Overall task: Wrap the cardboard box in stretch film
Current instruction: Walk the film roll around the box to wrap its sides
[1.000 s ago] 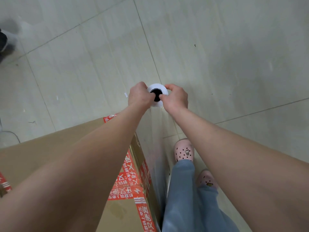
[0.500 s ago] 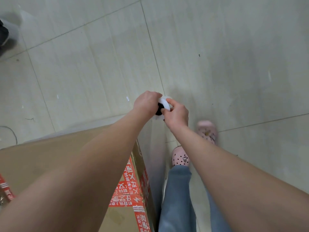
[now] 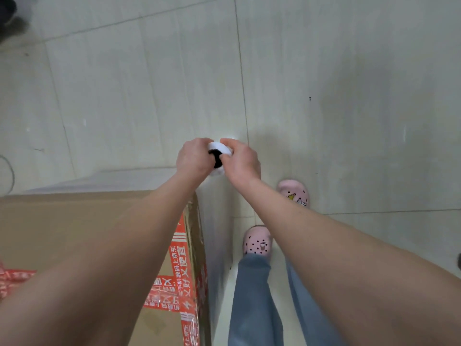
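stretch film roll (image 3: 219,158): upright, just past corner of cardboard box (image 3: 82,236), clasped by fingers of left hand (image 3: 193,158) and right hand (image 3: 241,161). keep film taut, level, hugging the side while rounding corner.

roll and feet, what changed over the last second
Both hands, left hand and right hand, carried the roll forward along the box side to its far corner. One foot stepped ahead of the other foot. Unchanged: both hands grip the roll's top end, and film runs down the box side.
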Demonstrator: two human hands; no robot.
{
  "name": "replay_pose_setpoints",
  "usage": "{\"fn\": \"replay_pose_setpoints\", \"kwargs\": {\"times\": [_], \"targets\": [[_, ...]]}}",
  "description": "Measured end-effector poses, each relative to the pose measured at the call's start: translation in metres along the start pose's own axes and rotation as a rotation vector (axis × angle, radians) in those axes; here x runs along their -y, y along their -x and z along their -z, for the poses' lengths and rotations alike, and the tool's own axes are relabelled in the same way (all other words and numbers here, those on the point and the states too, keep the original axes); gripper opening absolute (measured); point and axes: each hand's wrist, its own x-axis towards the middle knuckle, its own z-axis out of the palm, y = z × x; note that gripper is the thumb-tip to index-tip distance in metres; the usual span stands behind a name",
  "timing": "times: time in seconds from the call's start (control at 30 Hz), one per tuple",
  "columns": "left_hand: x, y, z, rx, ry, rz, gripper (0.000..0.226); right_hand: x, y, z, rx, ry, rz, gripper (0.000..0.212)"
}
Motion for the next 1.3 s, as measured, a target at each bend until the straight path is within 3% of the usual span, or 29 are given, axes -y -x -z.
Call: {"fn": "replay_pose_setpoints", "kwargs": {"times": [0.2,0.43,0.57,0.63,0.77,0.97,1.1,1.17,1.3], "targets": [[0.019,-0.008,0.008,0.136,-0.110,0.002,0.029,0.014,-0.013,-0.009,0.070,0.059,-0.106,0.035],[0.029,-0.006,0.011,0.162,-0.081,0.071,0.027,0.025,-0.014,-0.020,0.109,0.178,-0.116,0.038],[0.027,0.003,0.018,0.032,-0.173,-0.070,0.044,0.028,-0.013,-0.023,0.111,0.225,-0.108,0.041],[0.021,0.005,0.021,-0.043,-0.216,-0.141,0.037,0.032,-0.012,-0.026,0.116,0.252,-0.117,0.041],[0.019,-0.007,0.032,-0.033,-0.217,-0.105,0.023,0.044,-0.016,-0.025,0.120,0.300,-0.104,0.041],[0.052,-0.018,0.038,-0.107,0.233,0.323,0.020,0.078,-0.030,-0.035,0.121,0.289,-0.096,0.056],[0.060,-0.025,0.040,-0.059,0.626,0.498,0.025,0.095,-0.042,-0.053,0.097,0.286,-0.064,0.044],[0.061,-0.029,0.045,-0.048,0.556,0.440,0.025,0.103,-0.048,-0.055,0.107,0.318,-0.042,0.044],[0.061,-0.045,0.061,-0.130,0.217,0.089,0.035,0.112,-0.057,-0.055,0.167,0.386,-0.023,0.042]]}}
